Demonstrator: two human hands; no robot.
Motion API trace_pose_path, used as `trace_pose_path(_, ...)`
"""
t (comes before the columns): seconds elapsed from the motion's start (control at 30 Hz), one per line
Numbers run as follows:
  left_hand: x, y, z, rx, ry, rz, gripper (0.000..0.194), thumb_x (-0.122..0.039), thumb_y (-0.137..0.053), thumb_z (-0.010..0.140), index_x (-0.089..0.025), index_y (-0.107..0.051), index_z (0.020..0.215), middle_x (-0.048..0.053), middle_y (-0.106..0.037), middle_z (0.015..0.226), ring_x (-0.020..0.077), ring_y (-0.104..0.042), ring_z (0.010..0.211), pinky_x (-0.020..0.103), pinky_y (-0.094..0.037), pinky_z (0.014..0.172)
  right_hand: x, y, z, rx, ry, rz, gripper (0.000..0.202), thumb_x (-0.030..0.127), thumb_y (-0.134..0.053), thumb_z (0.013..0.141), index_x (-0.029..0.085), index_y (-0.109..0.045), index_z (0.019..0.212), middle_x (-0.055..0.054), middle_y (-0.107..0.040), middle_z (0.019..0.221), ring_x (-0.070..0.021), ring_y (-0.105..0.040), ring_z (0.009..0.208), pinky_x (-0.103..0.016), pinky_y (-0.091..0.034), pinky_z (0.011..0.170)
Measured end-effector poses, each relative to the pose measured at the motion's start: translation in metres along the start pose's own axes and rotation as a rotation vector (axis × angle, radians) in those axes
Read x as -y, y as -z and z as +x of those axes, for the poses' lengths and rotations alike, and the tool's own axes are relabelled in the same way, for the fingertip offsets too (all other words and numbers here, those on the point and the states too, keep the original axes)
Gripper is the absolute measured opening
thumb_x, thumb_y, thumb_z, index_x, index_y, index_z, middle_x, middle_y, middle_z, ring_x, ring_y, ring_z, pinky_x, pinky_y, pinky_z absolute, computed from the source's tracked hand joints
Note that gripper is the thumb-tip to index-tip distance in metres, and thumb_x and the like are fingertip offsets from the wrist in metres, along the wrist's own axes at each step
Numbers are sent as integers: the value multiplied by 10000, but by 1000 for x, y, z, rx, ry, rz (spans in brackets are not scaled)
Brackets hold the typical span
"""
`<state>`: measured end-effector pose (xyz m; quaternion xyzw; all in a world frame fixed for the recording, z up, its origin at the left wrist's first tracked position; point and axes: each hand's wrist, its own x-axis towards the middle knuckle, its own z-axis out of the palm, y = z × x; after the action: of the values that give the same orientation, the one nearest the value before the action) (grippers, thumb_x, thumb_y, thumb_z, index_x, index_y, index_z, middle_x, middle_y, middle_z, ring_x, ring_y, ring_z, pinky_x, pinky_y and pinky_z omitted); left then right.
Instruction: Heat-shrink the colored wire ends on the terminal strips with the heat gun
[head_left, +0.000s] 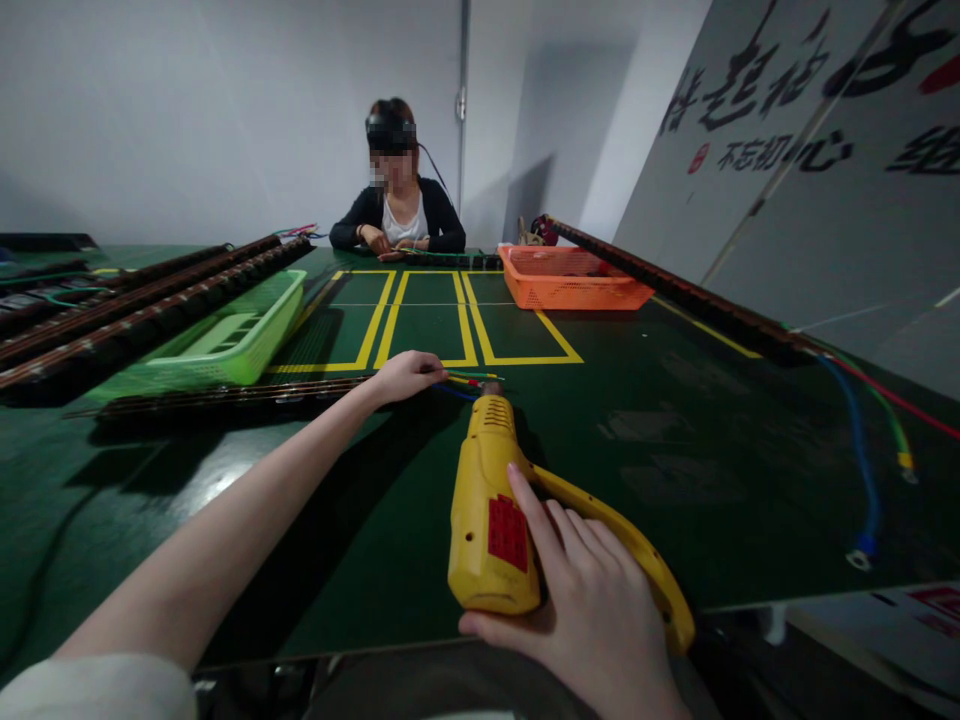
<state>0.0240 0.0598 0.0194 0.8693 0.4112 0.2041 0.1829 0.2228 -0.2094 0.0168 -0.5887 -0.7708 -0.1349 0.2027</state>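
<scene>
Dark bar [292, 393]: long, ribbed, lying on the green table, beneath the left forearm; coloured wires at its right end. Left hand [409, 377]: fingers nearly closed, pinching the wires [469, 379]. Yellow heat gun [491, 500]: nozzle near wire ends. Right hand [589, 575]: fingers partly curled around its body, index extended.

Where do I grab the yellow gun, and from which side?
Probably best by its curved handle, from the right: the handle bows out on that side of the gun, while the metal nozzle, which might be hot, points away from you.
</scene>
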Motion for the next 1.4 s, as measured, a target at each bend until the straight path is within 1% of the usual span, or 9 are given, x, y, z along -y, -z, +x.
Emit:
trace_pose_path(0.2,7,3,-1,-124,27,-377,387,-463,-572,731,-117,-647,887,34,-625,771,136,-528,675,246,-379,611,-1,0,1,3,27,-11,1124,860,-450,579,150,-246,1427,-87,-661,1033,-251,-616,865,-368,-433,751)
trace_pose_path(0.4,5,7,-5,-84,29,-611,406,-413,-680,676,-125,-635,957,46,-647,905,148,-576,795,254,-420,703,7,-5,6,-11,-19,-11,1098,847,-448,604,138,-260,1420,-110,-648,1012,-250,-604,858,-371,-428,760)
trace_pose_path(0.63,4,6,-4,-99,81,-632,307,-328,-642,708,-129,-603,939,28,-627,842,124,-564,737,250,-434,687,19,-10,13,-27,-6,18,1104,853,-427,609,140,-235,1431,-82,-630,893,-238,-588,782,-372,-420,715)
trace_pose_path(0.77,7,4,-2,-255,83,-660,187,-198,-550,705,-154,-534,886,6,-598,804,106,-553,701,231,-438,656,26,-13,16,-31,-6,41,1107,858,-390,625,146,-180,1447,-96,-626,926,-255,-582,815,-386,-416,729)
trace_pose_path(0.83,7,3,-1,-276,77,-567,175,-151,-494,680,-158,-538,849,11,-602,822,113,-560,723,236,-446,670,29,-16,17,-27,-17,55,1114,861,-388,620,152,-168,1450,-91,-624,919,-256,-580,809,-389,-417,724)
trace_pose_path(0.97,6,8,0,-108,38,-194,194,-197,-446,695,-156,-633,729,35,-630,825,161,-579,817,269,-450,782,33,-18,20,-10,-23,66,1125,865,-391,612,154,-160,1452,-93,-622,924,-262,-579,815,-394,-422,726)
trace_pose_path(1.1,10,18,-5,-48,24,60,297,-369,-478,744,-164,-691,734,47,-642,862,190,-588,825,275,-439,794,34,-18,21,8,-22,54,1126,864,-381,619,151,-137,1456,-104,-627,942,-275,-584,838,-400,-427,730)
trace_pose_path(1.2,17,27,-11,47,11,-19,370,-466,-490,746,-152,-686,729,50,-646,833,184,-585,802,258,-441,761,34,-19,21,5,-17,47,1118,862,-375,626,151,-137,1456,-109,-630,959,-277,-585,845,-398,-427,729)
trace_pose_path(1.4,29,33,-15,202,41,-245,428,-538,-548,711,-158,-672,865,38,-657,883,183,-578,855,253,-437,775,41,-19,23,-17,-9,20,1146,859,-408,607,133,-152,1455,-97,-614,910,-262,-569,807,-390,-422,701)
